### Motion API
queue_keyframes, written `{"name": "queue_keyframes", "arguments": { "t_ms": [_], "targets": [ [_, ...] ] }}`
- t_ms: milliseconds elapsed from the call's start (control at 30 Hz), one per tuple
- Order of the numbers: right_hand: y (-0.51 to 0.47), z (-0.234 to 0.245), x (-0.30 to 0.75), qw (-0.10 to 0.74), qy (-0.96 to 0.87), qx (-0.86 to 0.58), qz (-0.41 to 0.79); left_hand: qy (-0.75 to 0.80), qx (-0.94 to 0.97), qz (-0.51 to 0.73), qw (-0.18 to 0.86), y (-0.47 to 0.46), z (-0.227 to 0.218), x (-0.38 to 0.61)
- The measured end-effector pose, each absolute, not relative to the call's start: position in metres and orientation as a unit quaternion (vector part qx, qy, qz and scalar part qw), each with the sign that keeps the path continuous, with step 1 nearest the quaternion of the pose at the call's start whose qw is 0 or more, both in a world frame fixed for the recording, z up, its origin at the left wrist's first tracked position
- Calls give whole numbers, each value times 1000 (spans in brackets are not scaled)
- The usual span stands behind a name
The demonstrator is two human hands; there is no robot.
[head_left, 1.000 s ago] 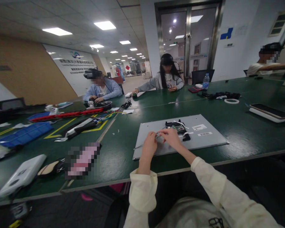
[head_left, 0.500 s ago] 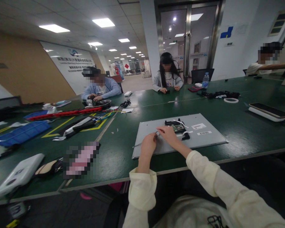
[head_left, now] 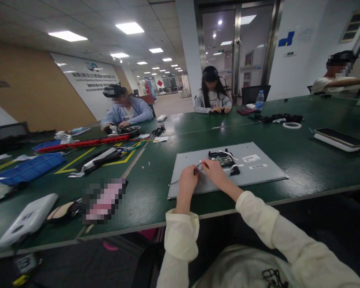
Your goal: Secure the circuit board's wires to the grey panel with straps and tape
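A flat grey metal panel lies on the green table in front of me, with white labels on its right part. On it sits a black frame holding a green circuit board, with white tape strips and a small black block beside it. My left hand, closed in a pinch, is over the panel's left part. A thin grey cable-like strip runs out of it to the left. My right hand pinches close by, just left of the board. What its fingertips hold is too small to make out.
On the left are a blue tray, a white device and a pink pixelated item. A phone on a white base, a tape ring and a bottle stand right. Several people sit around the table.
My hands stay over the same spot, with small shifts of the fingers; a dark bit now shows at my left fingertips. The person opposite has brought their hands together.
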State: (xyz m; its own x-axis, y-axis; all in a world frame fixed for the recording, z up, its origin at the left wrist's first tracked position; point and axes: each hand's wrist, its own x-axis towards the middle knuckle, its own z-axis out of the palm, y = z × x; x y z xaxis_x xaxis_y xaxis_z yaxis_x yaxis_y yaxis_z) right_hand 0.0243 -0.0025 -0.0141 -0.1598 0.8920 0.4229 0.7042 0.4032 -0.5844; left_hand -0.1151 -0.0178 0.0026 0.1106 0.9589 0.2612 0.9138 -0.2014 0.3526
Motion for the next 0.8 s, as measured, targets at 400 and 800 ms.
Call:
{"name": "queue_keyframes", "arguments": {
  "t_ms": [400, 800],
  "targets": [
    [-14, -6, 18, 274, -773, -564, 99, 642, 734, 217, 41, -9, 1, -118],
    [-7, -10, 16, 314, -761, -559, 99, 633, 729, 254, 66, -7, -2, -119]
  ]
}}
